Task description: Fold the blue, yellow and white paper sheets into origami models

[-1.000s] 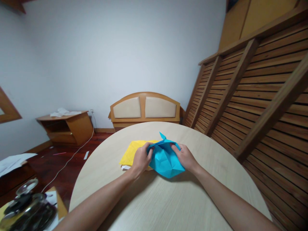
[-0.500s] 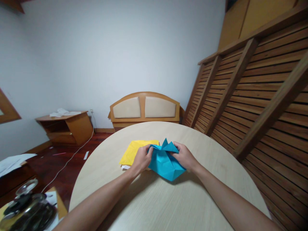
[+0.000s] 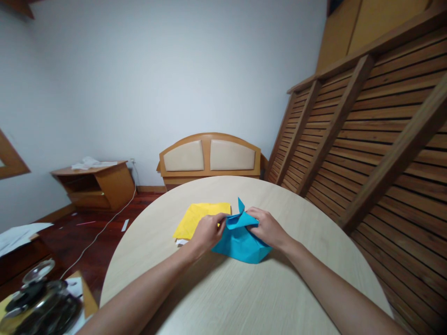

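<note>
A blue sheet of folded paper (image 3: 240, 246) is held between my two hands just above the table, its upper edge bent into folds and one pointed corner sticking up. My left hand (image 3: 209, 231) pinches the paper's upper left edge between thumb and fingers. On the other side, my right hand (image 3: 267, 227) grips the upper right part, with some of its fingers hidden by the blue flap. Yellow paper (image 3: 195, 218) lies on the table behind and left of my left hand, with a bit of white paper (image 3: 181, 242) showing under its near edge.
The round pale table (image 3: 279, 293) spreads beneath my arms. Beyond it stands a padded wooden headboard (image 3: 209, 158). Slatted wooden panels (image 3: 349, 153) lean along the right side. At lower left, a glass pot (image 3: 45, 307) stands on a side surface.
The upper edge of the blue paper has been folded over further toward me. My left hand has shifted slightly inward and its grip has changed; the yellow paper has stayed put.
</note>
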`<state>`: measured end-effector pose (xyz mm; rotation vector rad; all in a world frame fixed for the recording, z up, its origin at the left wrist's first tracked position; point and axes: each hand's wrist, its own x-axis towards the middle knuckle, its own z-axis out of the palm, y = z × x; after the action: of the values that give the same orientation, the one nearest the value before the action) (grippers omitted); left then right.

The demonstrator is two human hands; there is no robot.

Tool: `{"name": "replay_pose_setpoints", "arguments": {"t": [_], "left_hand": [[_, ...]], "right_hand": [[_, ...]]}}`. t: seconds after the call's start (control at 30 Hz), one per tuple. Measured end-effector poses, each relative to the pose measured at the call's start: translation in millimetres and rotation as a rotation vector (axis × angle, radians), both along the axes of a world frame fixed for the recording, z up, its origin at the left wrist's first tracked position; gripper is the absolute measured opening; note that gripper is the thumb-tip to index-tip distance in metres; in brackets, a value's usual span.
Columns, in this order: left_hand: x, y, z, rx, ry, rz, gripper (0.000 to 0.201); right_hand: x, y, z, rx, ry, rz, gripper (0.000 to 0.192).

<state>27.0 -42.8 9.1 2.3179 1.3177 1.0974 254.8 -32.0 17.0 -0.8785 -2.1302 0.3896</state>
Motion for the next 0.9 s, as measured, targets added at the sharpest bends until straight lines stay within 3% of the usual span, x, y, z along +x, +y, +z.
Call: {"name": "replay_pose_setpoints", "arguments": {"t": [0.17, 0.3, 0.47, 0.6, 0.73, 0.9], "left_hand": [[4.3, -2.3, 1.8, -0.020, 0.060, 0.029, 0.034], [5.1, 3.9, 2.4, -0.078, -0.084, 0.074, 0.035], [5.1, 12.6, -1.7, -0.161, -0.219, 0.135, 0.037], [4.2, 16.8, -6.0, -0.241, -0.320, 0.097, 0.038], [0.7, 19.9, -5.2, -0.208, -0.446, 0.097, 0.039], [-3.5, 23.1, -1.5, -0.135, -0.532, 0.139, 0.040]], "right_hand": [[-4.1, -3.1, 1.2, -0.022, 0.011, -0.001, 0.016], [-7.5, -5.4, 2.4, -0.103, 0.146, -0.060, 0.018], [-11.1, -3.9, 2.5, -0.195, 0.354, -0.187, 0.028], [-9.9, 2.8, 1.7, -0.300, 0.558, -0.223, 0.044], [-3.8, 11.8, 0.1, -0.390, 0.752, -0.193, 0.054], [2.0, 17.8, -4.3, -0.439, 0.804, -0.266, 0.057]]}}
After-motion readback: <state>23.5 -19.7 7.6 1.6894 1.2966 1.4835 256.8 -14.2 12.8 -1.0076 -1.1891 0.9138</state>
